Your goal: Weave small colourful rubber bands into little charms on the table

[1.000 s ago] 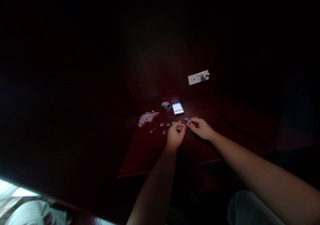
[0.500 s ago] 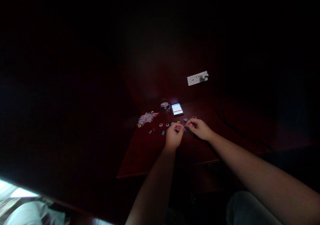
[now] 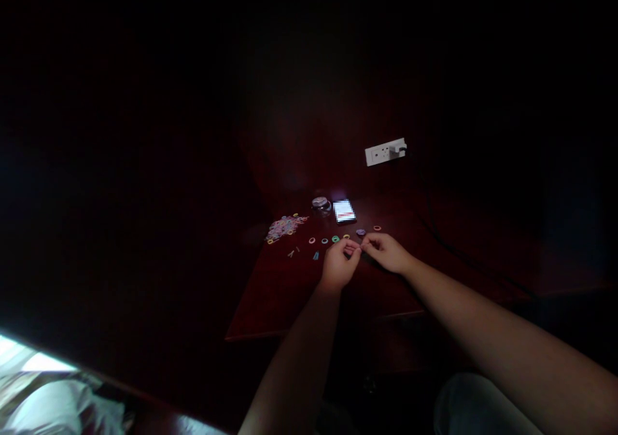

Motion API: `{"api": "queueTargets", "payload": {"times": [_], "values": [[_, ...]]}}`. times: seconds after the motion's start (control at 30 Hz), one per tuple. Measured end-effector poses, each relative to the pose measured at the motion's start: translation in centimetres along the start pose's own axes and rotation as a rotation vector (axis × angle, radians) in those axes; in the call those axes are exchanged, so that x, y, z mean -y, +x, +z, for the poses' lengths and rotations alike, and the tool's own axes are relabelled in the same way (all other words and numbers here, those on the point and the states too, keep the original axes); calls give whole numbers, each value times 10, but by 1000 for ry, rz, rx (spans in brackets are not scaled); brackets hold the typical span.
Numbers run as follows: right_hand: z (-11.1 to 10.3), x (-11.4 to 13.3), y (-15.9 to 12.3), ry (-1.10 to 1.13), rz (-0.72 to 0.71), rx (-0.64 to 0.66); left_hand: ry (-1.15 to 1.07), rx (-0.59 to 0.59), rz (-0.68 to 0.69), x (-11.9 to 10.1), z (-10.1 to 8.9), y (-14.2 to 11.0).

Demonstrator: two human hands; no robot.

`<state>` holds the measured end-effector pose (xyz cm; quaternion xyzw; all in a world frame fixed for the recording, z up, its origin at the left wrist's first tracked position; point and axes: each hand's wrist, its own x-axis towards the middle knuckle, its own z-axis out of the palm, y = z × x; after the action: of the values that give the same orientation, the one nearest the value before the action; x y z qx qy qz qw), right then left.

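Observation:
My left hand (image 3: 339, 264) and my right hand (image 3: 387, 253) meet fingertip to fingertip just above the dark red table. Both are closed in a pinch. Whatever lies between the fingertips is too small and dim to name. Beyond the hands runs a row of small coloured rings, among them a green ring (image 3: 335, 239), a pink ring (image 3: 311, 240) and an orange ring (image 3: 377, 228). A small purple item (image 3: 360, 232) lies just past the right fingers. Left of my left hand are a little blue forked piece (image 3: 316, 255) and a pale forked piece (image 3: 291, 253).
A loose heap of small pastel bands (image 3: 286, 227) covers the table's left side. Behind stand a round lidded jar (image 3: 320, 204) and a lit phone (image 3: 344, 211). A wall socket (image 3: 385, 152) holds a plug. Dark cables (image 3: 449, 247) trail right. Another person's clothed leg (image 3: 53, 409) shows lower left.
The fingertips have come closer together, and the thin pale strand seen between them before is now hidden. The view has shifted slightly.

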<state>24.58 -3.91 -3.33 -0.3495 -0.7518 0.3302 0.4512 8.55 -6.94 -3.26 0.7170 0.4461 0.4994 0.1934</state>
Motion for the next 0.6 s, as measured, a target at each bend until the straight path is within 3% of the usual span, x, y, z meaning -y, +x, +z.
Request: {"api": "queueTargets", "payload": {"times": [0.43, 0.57, 0.6], "values": [[-3, -6, 1, -94, 37, -145, -24, -28, -25, 5, 2, 0], [-18, -6, 0, -243, 105, -371, -60, -71, -30, 6, 1, 1], [-23, -7, 0, -413, 152, -485, -62, -79, -32, 6, 1, 1]]}}
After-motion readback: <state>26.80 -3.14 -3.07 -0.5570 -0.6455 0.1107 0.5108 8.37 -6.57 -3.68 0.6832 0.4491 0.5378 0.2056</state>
